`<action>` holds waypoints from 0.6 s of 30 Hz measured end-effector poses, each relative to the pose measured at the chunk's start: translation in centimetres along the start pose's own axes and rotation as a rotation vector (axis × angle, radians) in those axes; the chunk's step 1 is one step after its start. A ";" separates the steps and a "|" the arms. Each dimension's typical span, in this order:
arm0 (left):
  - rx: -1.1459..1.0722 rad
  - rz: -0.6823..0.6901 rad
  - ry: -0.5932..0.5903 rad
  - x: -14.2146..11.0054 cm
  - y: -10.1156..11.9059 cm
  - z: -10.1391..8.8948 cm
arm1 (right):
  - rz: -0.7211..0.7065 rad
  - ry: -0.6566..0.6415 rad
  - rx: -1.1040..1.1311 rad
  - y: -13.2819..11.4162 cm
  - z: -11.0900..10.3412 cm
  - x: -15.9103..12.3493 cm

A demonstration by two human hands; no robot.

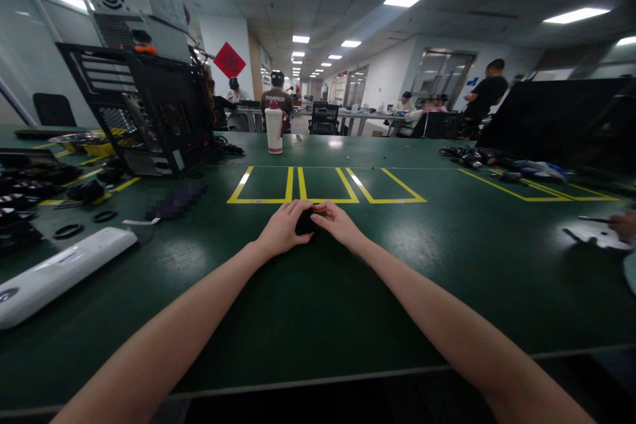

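Just in front of the yellow tape outlines, my two hands meet around a small black object (305,220) whose kind I cannot make out. My left hand (284,226) curls round its left side, thumb below and fingers over the top. From the right, the bent fingers of my right hand (338,222) touch its upper edge. Much of the object is hidden by the fingers. It is at or just above the green tabletop (318,305).
An open black computer case (149,106) with power supplies on top stands back left. A white tumbler (274,129) is beyond the tape (328,201). At left lie a long white device (64,271) and black rings (68,231). Another person's hand (623,225) is at far right.
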State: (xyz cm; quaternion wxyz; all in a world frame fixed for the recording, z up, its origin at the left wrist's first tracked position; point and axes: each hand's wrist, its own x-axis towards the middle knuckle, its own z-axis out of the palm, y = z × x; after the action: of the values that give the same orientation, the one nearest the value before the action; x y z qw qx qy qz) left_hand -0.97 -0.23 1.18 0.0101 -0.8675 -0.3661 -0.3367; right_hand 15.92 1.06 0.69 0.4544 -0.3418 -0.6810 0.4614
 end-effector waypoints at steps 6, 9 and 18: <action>-0.011 -0.002 0.002 0.0 0.1 -0.1 | 0.102 -0.004 -0.025 -1.1 0.1 -0.2; -0.009 0.005 0.002 0.0 0.1 -0.2 | 0.118 -0.044 -0.005 -1.5 0.0 -0.3; -0.010 -0.007 -0.006 0.0 0.1 -0.1 | 0.036 -0.027 -0.008 0.1 -0.1 0.0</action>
State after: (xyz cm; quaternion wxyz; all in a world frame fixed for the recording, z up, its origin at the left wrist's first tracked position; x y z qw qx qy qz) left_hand -0.99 -0.31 1.26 0.0034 -0.8672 -0.3675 -0.3360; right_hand 16.06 1.11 0.61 0.4353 -0.3495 -0.6826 0.4716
